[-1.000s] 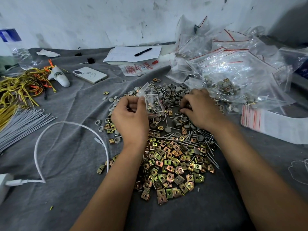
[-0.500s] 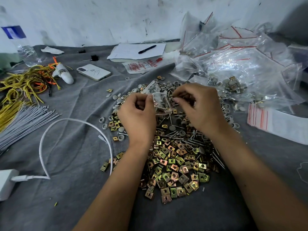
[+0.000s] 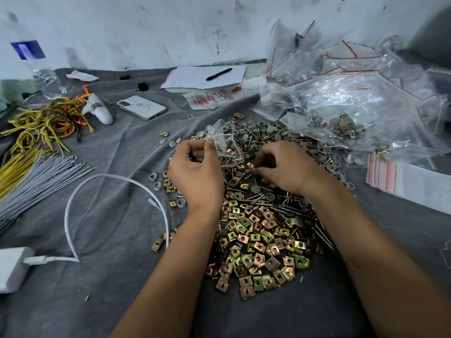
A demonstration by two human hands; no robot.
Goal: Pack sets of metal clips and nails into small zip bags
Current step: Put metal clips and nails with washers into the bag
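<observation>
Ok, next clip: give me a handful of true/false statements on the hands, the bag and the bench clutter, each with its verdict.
1. The left hand holds a small clear zip bag above the pile. True.
2. That bag is empty. False: a clip and some nails show through it.
3. The right hand is lifted clear of the pile. False: its curled fingers are down among the metal clips, apparently picking at one.
4. A black pen lies on the white paper at the back. True.
5. The phone lies on top of the yellow wires. False: it lies apart from them, on the grey cloth.
</observation>
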